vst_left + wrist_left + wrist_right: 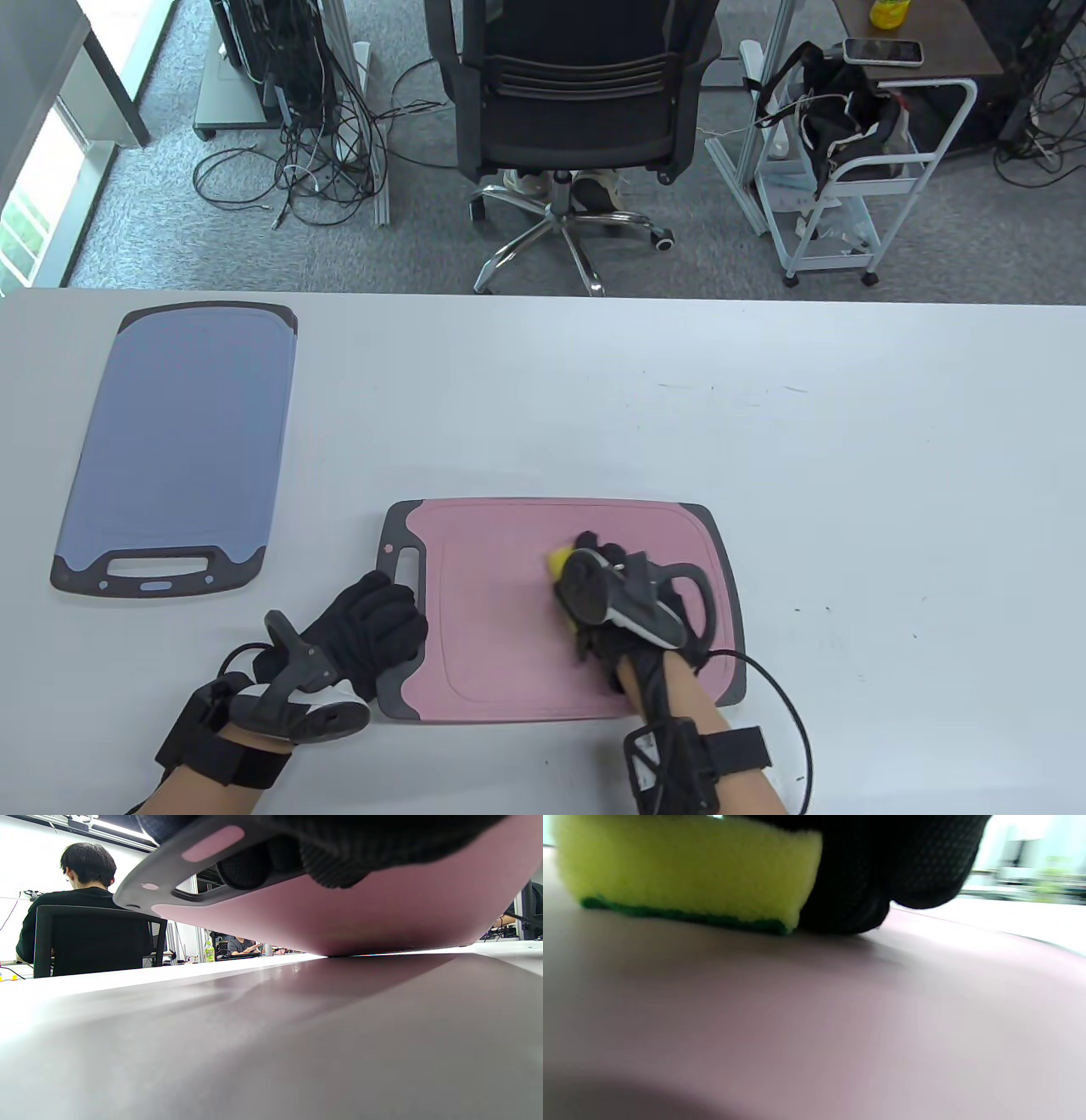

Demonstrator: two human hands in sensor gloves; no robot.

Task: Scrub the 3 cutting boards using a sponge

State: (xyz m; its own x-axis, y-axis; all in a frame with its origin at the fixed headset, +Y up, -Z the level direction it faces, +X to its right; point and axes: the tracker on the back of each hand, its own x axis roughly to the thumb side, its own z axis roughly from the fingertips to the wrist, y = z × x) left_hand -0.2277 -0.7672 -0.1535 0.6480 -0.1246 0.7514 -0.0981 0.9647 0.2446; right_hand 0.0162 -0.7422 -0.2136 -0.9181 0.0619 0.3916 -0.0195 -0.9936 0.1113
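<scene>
Under the right hand's (624, 594) fingers (903, 866), the yellow sponge (687, 870) is gripped and pressed green side down on the pink cutting board (501, 611). Its handle end is held by the left hand (373, 628). This board is being scrubbed; next, the blue cutting board (182, 441), far left on the counter (848, 475), likely needs scrubbing.

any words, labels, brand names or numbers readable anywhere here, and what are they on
None can be read.
The pink cutting board, blue cutting board and sponge show no print.
The green bottle in the left wrist view has a label, too small to read.
The phone on the far desk shows nothing legible.
</scene>
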